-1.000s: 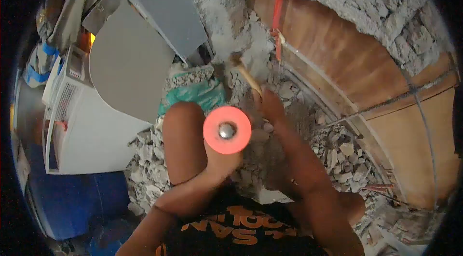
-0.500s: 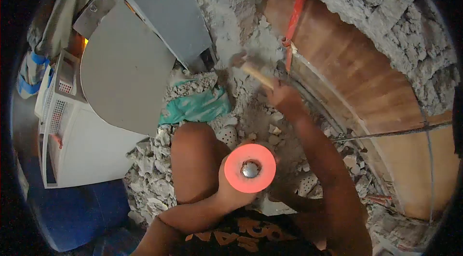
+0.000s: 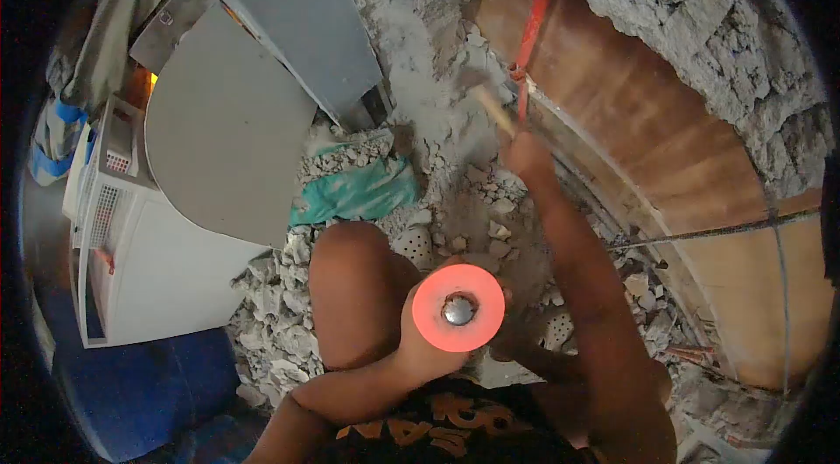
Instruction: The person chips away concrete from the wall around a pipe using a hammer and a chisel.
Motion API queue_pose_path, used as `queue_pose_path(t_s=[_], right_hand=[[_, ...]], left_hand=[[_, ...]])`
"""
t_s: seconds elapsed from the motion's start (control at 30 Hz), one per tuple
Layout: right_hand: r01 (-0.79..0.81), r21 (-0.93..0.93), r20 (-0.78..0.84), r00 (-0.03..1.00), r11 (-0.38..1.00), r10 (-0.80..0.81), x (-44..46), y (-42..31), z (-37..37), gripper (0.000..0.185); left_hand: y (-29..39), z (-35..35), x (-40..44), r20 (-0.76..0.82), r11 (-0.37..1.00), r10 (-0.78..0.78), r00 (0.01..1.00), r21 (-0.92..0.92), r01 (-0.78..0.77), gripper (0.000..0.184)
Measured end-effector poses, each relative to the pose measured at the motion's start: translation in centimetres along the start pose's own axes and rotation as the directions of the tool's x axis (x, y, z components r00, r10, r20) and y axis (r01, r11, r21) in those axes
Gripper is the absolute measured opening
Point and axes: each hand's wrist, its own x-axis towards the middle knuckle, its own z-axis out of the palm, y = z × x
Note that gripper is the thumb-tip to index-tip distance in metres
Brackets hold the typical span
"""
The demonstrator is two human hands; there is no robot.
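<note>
Fingers of R hand (image 3: 528, 155) clenched wooden-handled hammer (image 3: 496, 110); L hand (image 3: 423, 350) gripped tool (image 3: 434, 324) nr jagged rubble (image 3: 276, 324). Tool had pink disc (image 3: 481, 289), domed metal end (image 3: 457, 310).

Gray rubble (image 3: 276, 350) litters a dusty floor (image 3: 466, 217), where a green sack (image 3: 359, 193) topped with broken chunks (image 3: 350, 158) sits beside a perforated shoe (image 3: 413, 245).

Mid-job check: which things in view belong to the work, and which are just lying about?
In use, it seems:
Hammer, in the right hand
Pink-collared metal tool, gripped by the left hand

Apparently just lying about:
Round grey panel
White unit
Blue object, lower left
Green sack with rubble (role unclear)
</note>
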Motion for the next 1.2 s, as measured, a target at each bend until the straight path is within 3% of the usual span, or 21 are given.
queue_pose_path(t_s=[0.13, 0.2, 0.23, 0.3, 0.33, 0.4, 0.43, 0.5, 0.57, 0.63, 0.7, 0.73, 0.8, 0.87, 0.93, 1.0, 1.03, 1.13, 1.2], right_hand=[[-0.087, 0.134, -0.086, 0.991, 0.987, 0.099, -0.7, -3.8, 1.3, 0.053], [0.076, 0.313, -0.156, 0.987, 0.947, -0.027, -1.4, -5.9, -0.6, 0.051], [0.064, 0.313, -0.153, 0.988, 0.948, -0.017, -1.6, -7.2, -1.5, 0.051], [0.115, 0.418, -0.312, 0.950, 0.901, 0.024, -1.0, -8.9, -2.8, 0.045], [0.108, 0.415, -0.313, 0.949, 0.903, 0.030, 0.3, -8.5, -2.9, 0.045], [0.187, 0.349, -0.532, 0.846, 0.918, 0.029, 3.3, -6.6, -1.3, 0.046], [0.182, 0.347, -0.529, 0.848, 0.920, 0.032, 3.9, -4.8, 0.2, 0.046], [0.063, 0.347, -0.291, 0.956, 0.936, 0.044, 4.1, -2.3, 1.5, 0.045], [-0.182, 0.395, -0.028, 0.977, 0.901, 0.210, 1.0, -3.1, 0.9, 0.044], [-0.219, 0.197, 0.072, 0.975, 0.956, 0.208, -3.6, -0.8, 5.4, 0.045], [-0.192, 0.189, 0.054, 0.981, 0.963, 0.185, -7.4, 0.4, 8.1, 0.045], [-0.158, 0.242, 0.021, 0.987, 0.957, 0.158, -8.3, -0.5, 7.5, 0.044], [-0.063, 0.397, -0.089, 0.990, 0.916, 0.107, -10.2, -1.9, 6.2, 0.041], [0.216, 0.449, -0.290, 0.953, 0.867, -0.088, -9.6, -4.9, 1.3, 0.040], [0.235, 0.357, -0.267, 0.953, 0.904, -0.143, -7.8, -7.8, -3.2, 0.035], [0.379, 0.210, -0.350, 0.890, 0.901, -0.293, -5.5, -10.0, -6.1, 0.032], [0.374, 0.211, -0.352, 0.891, 0.903, -0.287, -4.3, -10.3, -6.2, 0.032], [0.291, 0.097, -0.295, 0.922, 0.952, -0.251, -0.6, -8.0, -5.1, 0.032], [0.108, 0.126, -0.034, 0.994, 0.986, -0.105, 2.1, -2.4, -1.3, 0.037]], left_hand=[[0.5, -0.2, 0.0, 0.013, 0.997, -0.021, 1.000, 0.076, 0.020, 0.028], [1.2, 0.1, 0.5, 0.075, 0.941, 0.124, 0.989, 0.308, -0.141, 0.028], [1.5, 0.3, 0.6, 0.080, 0.942, 0.114, 0.990, 0.307, -0.133, 0.028], [1.9, 0.5, 0.6, 0.078, 0.951, 0.051, 0.996, 0.302, -0.072, 0.028], [1.7, 0.3, 0.6, 0.083, 0.952, 0.046, 0.995, 0.299, -0.069, 0.028], [0.8, -0.2, 0.3, 0.200, 0.949, 0.080, 0.977, 0.285, -0.136, 0.035], [0.4, -0.2, 0.3, 0.200, 0.950, 0.075, 0.977, 0.283, -0.131, 0.035], [0.3, -0.2, 0.5, 0.246, 0.937, 0.104, 0.964, 0.302, -0.178, 0.037], [0.6, -0.1, 1.2, 0.237, 0.922, 0.166, 0.957, 0.308, -0.236, 0.037], [0.3, -0.1, -0.1, 0.227, 0.914, 0.194, 0.954, 0.311, -0.260, 0.037], [-0.2, -0.6, 0.2, 0.205, 0.944, 0.142, 0.968, 0.267, -0.195, 0.039], [1.3, 0.0, 0.0, 0.137, 0.954, 0.136, 0.981, 0.249, -0.167, 0.030], [1.4, -0.1, 0.0, 0.152, 0.945, 0.129, 0.980, 0.281, -0.168, 0.030], [1.2, 0.0, -0.1, 0.205, 0.934, 0.124, 0.971, 0.305, -0.184, 0.031], [1.1, 0.3, 0.0, 0.113, 0.961, 0.042, 0.993, 0.268, -0.071, 0.031], [1.0, 0.6, 0.3, 0.094, 0.979, 0.020, 0.995, 0.198, -0.039, 0.030], [1.0, 0.7, 0.4, 0.066, 0.992, 0.002, 0.998, 0.124, -0.011, 0.029], [1.4, 0.9, 0.6, 0.108, 0.984, 0.023, 0.994, 0.174, -0.041, 0.029], [1.4, 1.1, 0.4, 0.067, 0.995, -0.025, 0.997, 0.101, 0.018, 0.030]])
